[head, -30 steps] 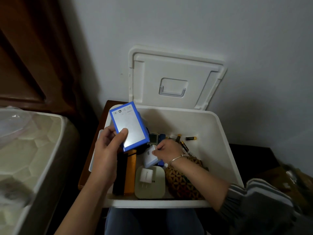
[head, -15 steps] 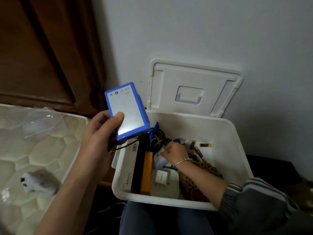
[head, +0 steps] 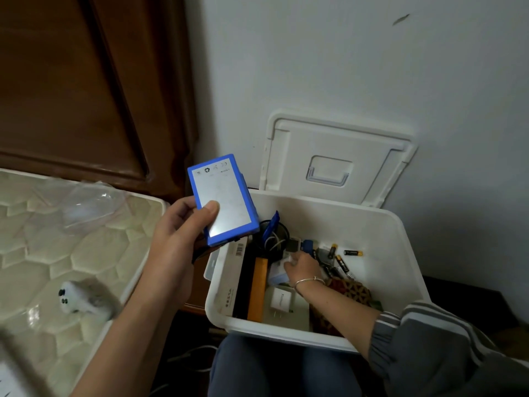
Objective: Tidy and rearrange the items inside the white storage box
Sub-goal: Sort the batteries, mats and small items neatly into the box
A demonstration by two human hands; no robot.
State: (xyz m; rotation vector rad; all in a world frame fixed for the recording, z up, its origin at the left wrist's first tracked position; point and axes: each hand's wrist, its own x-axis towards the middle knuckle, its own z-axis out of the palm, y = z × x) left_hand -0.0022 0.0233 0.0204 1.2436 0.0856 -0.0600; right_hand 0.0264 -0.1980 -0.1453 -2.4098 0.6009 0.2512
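While L hand (head: 174, 242) clamps blue pack (head: 221, 199), R hand (head: 303, 266), grip unclear, sits by batteries (head: 352, 253).

The white storage box (head: 315, 336) rests on a small brown wooden table (head: 197, 296) (only its near-left edge shows). Beside it, the quilted mattress (head: 43, 253) carries a grey-white plush toy (head: 86, 300) and a clear plastic piece (head: 91, 207).

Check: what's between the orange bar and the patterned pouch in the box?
A white plug adapter on a pale square pad, flanked by the orange bar and patterned pouch; head view.
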